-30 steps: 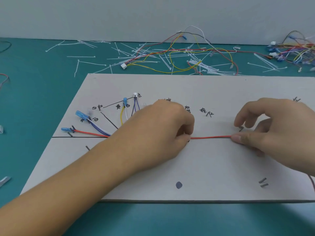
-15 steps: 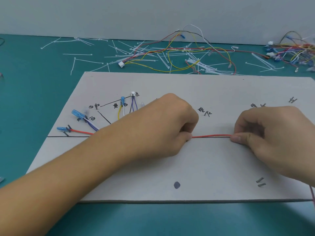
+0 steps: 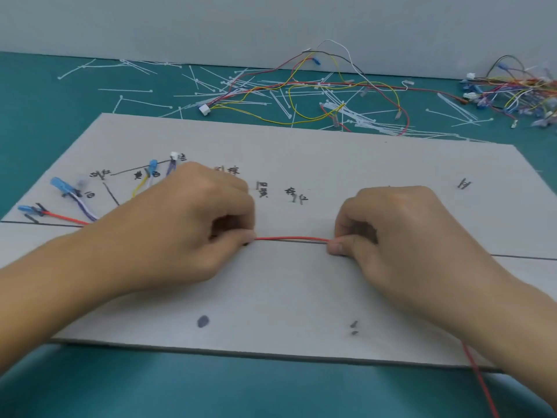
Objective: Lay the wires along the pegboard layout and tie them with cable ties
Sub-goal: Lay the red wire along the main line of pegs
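Note:
A grey layout board (image 3: 301, 297) with drawn black lines and handwritten labels lies on the teal table. A red wire (image 3: 291, 238) runs along the board's long black line. My left hand (image 3: 193, 224) pinches it at the left, my right hand (image 3: 401, 233) pinches it at the right, and a short stretch is taut between them. The wire's tail (image 3: 479, 384) hangs off the front edge at the right. At the board's left lie laid wires with blue terminals (image 3: 61, 187), a white connector (image 3: 174, 155) and a yellow wire (image 3: 139, 188).
Loose white cable ties (image 3: 135, 101) are scattered on the table behind the board. A tangled harness of coloured wires (image 3: 301, 95) lies behind the middle, another bundle (image 3: 512, 92) at the far right. A grey wall stands behind.
My right hand has slid left along the red wire, shortening the stretch between the hands. The view has shifted, so the board sits further right.

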{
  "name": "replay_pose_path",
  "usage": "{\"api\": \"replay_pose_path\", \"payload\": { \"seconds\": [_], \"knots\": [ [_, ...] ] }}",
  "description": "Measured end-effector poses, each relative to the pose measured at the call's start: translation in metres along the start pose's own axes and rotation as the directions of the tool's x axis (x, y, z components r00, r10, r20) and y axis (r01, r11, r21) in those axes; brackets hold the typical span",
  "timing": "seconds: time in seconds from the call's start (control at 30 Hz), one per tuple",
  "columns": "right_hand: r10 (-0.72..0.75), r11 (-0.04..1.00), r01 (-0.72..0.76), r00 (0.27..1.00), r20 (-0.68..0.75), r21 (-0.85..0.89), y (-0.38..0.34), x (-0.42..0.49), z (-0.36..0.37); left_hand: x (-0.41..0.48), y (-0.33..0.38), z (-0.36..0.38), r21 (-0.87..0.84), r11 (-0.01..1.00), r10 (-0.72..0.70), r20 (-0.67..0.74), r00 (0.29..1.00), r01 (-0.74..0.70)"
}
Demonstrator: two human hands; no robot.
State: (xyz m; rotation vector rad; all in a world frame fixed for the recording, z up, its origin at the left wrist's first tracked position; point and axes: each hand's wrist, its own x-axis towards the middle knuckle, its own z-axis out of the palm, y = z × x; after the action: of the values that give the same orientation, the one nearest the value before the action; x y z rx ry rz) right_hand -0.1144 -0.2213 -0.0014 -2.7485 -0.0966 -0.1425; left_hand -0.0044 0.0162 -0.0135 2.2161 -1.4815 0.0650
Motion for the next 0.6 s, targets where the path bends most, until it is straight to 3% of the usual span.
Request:
{"api": "replay_pose_path", "payload": {
  "seconds": [0.2,0.33,0.6],
  "knots": [
    [-0.059,0.992,0.054,0.997,0.041,0.114,-0.037,0.024,0.022,-0.045,-0.03,-0.014,0.019,0.989,-0.14,-0.123,0.983,0.143],
    [0.071,0.948,-0.085,0.996,0.059,0.305,-0.029,0.019,0.014,-0.048,-0.032,-0.014,0.016,0.98,-0.196,-0.114,0.974,0.199],
    [0.217,0.842,-0.294,0.952,0.215,0.452,0.008,-0.014,-0.017,-0.039,-0.029,-0.018,0.034,0.965,-0.258,-0.04,0.965,0.259]
  ]
}}
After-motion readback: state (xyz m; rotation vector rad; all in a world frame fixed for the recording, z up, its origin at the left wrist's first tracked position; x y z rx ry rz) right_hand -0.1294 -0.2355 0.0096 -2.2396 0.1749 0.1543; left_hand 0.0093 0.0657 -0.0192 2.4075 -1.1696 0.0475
